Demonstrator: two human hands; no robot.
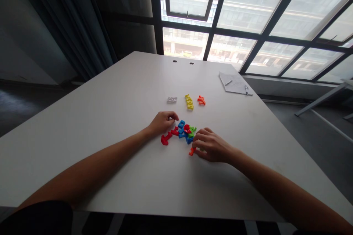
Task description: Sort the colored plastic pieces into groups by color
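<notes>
Plastic letter pieces (184,132) in red, blue, green and orange lie in a loose heap near the middle of a white table (82,147), between the two hands. The left hand (162,123) is half curled, its fingertips just beside a blue piece (181,124), but whether it has hold of anything cannot be told. The right hand (211,145) arches over the near right side of the heap with its fingers curved; an orange piece (191,151) pokes out beneath it, touching, though any grip is hidden. A red piece (166,138) lies apart on the left of the heap. Farther off stand three small groups in a row: white pieces (171,100), yellow pieces (189,102) and orange pieces (201,100). Far right, a sheet of paper (234,83) lies under two pens (246,90)
</notes>
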